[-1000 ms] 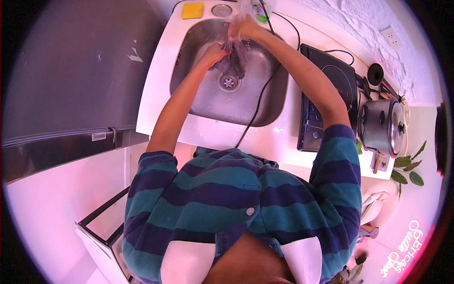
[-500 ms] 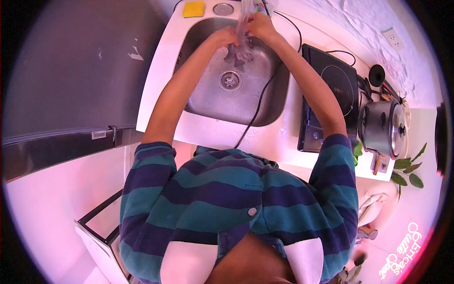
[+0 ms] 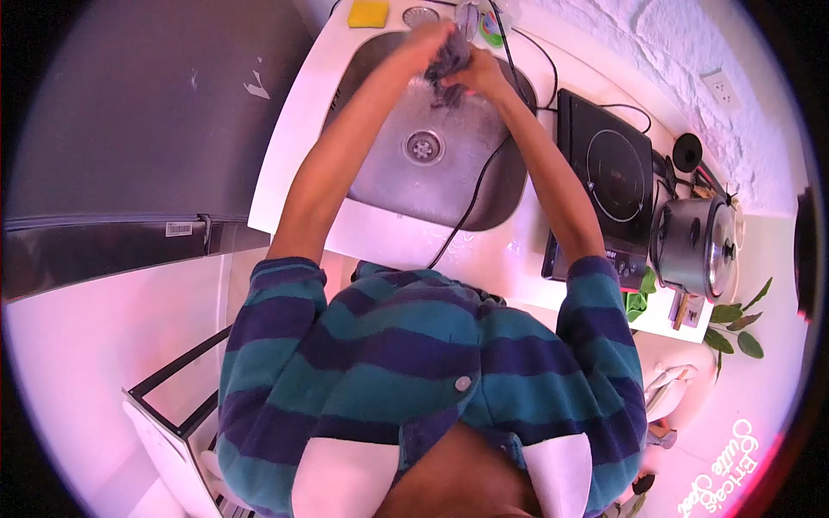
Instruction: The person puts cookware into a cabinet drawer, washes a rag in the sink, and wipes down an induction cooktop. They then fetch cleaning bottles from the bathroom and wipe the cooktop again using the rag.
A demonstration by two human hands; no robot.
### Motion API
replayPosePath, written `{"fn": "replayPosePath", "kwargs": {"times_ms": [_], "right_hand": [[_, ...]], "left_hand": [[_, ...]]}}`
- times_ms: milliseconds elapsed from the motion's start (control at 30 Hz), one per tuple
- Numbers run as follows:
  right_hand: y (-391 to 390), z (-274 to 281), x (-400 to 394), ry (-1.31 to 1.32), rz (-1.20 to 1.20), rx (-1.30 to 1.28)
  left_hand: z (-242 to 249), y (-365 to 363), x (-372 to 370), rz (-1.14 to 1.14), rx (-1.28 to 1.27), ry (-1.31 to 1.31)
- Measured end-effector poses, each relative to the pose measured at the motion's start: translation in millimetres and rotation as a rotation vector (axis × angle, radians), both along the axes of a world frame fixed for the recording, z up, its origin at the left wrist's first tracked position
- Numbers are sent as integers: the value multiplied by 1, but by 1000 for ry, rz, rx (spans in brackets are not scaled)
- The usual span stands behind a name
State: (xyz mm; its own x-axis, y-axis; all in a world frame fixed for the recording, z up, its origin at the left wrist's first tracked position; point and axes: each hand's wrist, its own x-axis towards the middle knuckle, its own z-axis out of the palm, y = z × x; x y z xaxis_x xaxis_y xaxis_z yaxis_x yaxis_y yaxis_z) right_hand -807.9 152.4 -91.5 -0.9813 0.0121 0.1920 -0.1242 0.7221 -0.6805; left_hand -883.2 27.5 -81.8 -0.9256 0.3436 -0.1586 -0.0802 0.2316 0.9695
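Both hands are at the far end of a metal sink (image 3: 389, 186), gripping a dark grey, wet-looking cloth (image 3: 451, 57). My left hand (image 3: 429, 43) is closed on its upper left side and slightly blurred. Lower and to the right, my right hand (image 3: 480, 74) has its fingers wrapped around the other side. A loose end of the cloth hangs over the basin, above and beyond the drain (image 3: 423, 148). Just behind the hands are clear plastic and a green-marked item (image 3: 491, 28), which I cannot make out.
A yellow sponge (image 3: 368, 13) and a round metal strainer (image 3: 420, 15) lie on the back rim. One black cable (image 3: 471, 203) crosses the sink's right side. To the right stand an induction cooktop (image 3: 617, 164) and a lidded pot (image 3: 686, 246). A fridge (image 3: 155, 112) rises at left.
My left hand has moved up and slightly right, while my right hand has come down toward me. The water running over the hands earlier no longer shows. The dark cloth is bunched between them.
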Motion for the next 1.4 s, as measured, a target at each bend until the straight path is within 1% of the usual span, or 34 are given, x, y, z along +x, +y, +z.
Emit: {"fn": "replayPosePath", "kwargs": {"times_ms": [67, 100, 133, 200, 233, 300, 333, 367, 400, 433, 467, 567, 633, 667, 733, 767, 833, 867, 933, 967, 1033, 1067, 1133, 1167, 1233, 1267, 1333, 1367, 1400], "right_hand": [[-8, 11, 0, -455, -152, -621], [-8, 8, -2, -333, -66, -817], [-6, 6, -4, -303, 26, -797], [-12, 10, 1, -250, 214, -760], [-12, 14, 4, -372, 236, -894], [-8, 29, 16, -628, 265, -1162], [-8, 28, 17, -706, 242, -1169], [-7, 27, 12, -779, 219, -1174], [-6, 28, 10, -852, 198, -1179], [-3, 30, 8, -960, 299, -1208], [-3, 25, 6, -917, 325, -1198], [-6, 17, 3, -815, 373, -1137], [-11, 32, 8, -786, 374, -1065], [-12, 34, 7, -799, 363, -977], [-15, 35, 7, -825, 341, -804], [-13, 30, 3, -821, 371, -785], [-8, 16, -7, -815, 428, -750], [-8, 17, -4, -798, 412, -643], [-8, 20, 2, -761, 387, -432], [-9, 14, 1, -709, 367, -376], [-12, -4, 4, -602, 322, -260], [-15, -19, 6, -468, 254, -201], [-24, -46, 8, -196, 119, -84], [-29, -44, 11, -198, 68, -22], [-37, -36, 29, -201, -39, 105], [-40, -36, 34, -271, -49, 170], [-40, -35, 31, -390, -66, 312], [-35, -39, 29, -404, -11, 126], [-26, -45, 27, -417, 43, -61]], "left_hand": [[5, -14, -8, 161, 530, -444], [14, -21, 11, 195, 336, -351], [10, -22, 13, 88, 350, -476], [-18, -27, 17, -125, 370, -726], [-25, -25, 12, -266, 540, -688], [-3, -22, 30, -82, 231, -228], [6, -19, 39, 4, 76, -1], [-42, -7, 4, -84, -26, 76], [-35, -5, 11, -147, 70, 61], [-28, -4, 21, -208, 164, 46], [-17, -4, 31, -266, 258, 29], [6, -2, 50, -228, 659, 94], [15, -9, 52, -227, 666, 7], [15, -12, 52, -224, 668, -37], [5, -14, 48, -132, 668, -58], [4, -12, 45, -89, 671, -65], [-1, -12, 38, -142, 745, -166], [3, -14, 40, -167, 780, -218], [10, -10, 52, -52, 697, -204], [15, -9, 57, 3, 656, -196], [3, -7, 49, 49, 718, -208], [-5, -6, 47, 74, 750, -214], [-14, 0, 50, 218, 758, -220], [-16, 4, 50, 288, 763, -220], [-19, 9, 55, 405, 746, -329], [-23, 9, 59, 469, 735, -388], [-45, 8, 59, 414, 706, -405], [-55, 7, 57, 387, 694, -412], [-55, 0, 57, 209, 589, -277]]}}
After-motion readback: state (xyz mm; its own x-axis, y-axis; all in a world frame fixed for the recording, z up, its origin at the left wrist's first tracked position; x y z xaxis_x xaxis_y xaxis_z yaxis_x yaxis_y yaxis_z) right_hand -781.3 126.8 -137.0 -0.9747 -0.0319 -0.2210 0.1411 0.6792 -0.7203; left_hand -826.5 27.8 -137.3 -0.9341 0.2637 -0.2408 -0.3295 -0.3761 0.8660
